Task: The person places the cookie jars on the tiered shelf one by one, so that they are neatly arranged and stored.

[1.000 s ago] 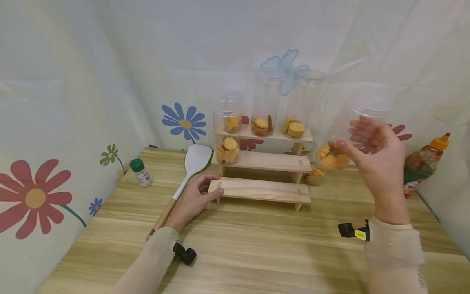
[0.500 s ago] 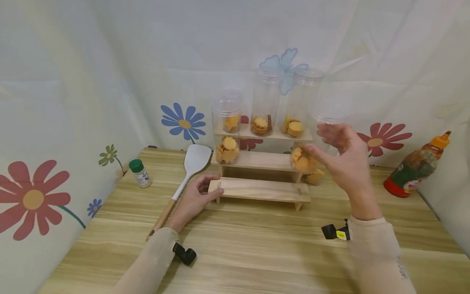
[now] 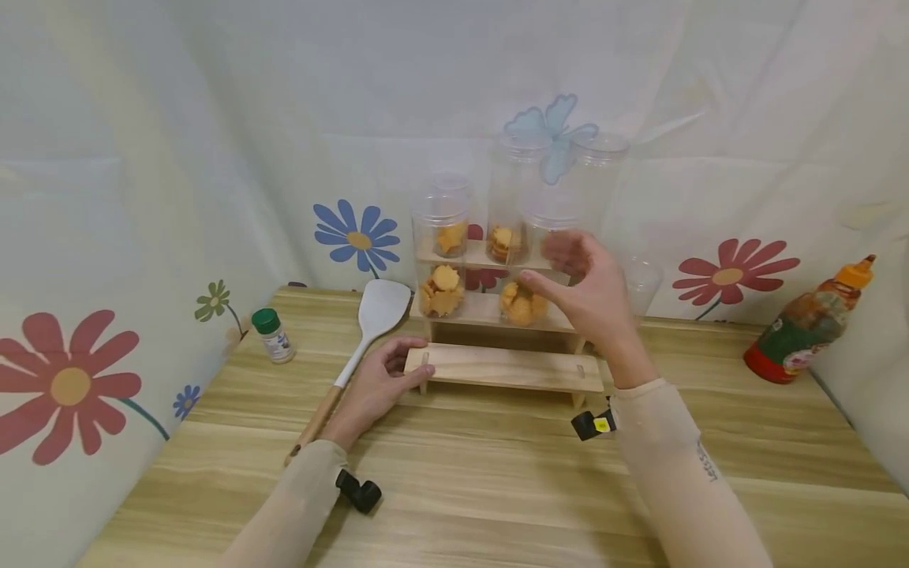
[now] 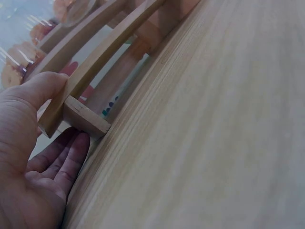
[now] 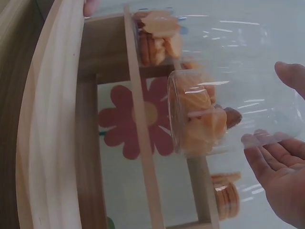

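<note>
My right hand holds a clear jar with cookies in its bottom, at the middle tier of a three-tier wooden rack. In the right wrist view, thumb and fingers lie on either side of the jar's upper part, and its base seems slightly off the shelf edge. My left hand grips the left end of the lowest tier, thumb on top and fingers below, as the left wrist view shows. Another cookie jar stands at the left of the middle tier. Several more jars stand on the top tier.
Left of the rack lie a white spatula with a wooden handle and a green-capped shaker. A sauce bottle stands at the right. Another clear jar shows behind my right wrist. A flowered curtain hangs behind.
My right hand has carried the jar leftward, from the rack's right side to over the middle tier. My left hand has stayed on the lowest tier.
</note>
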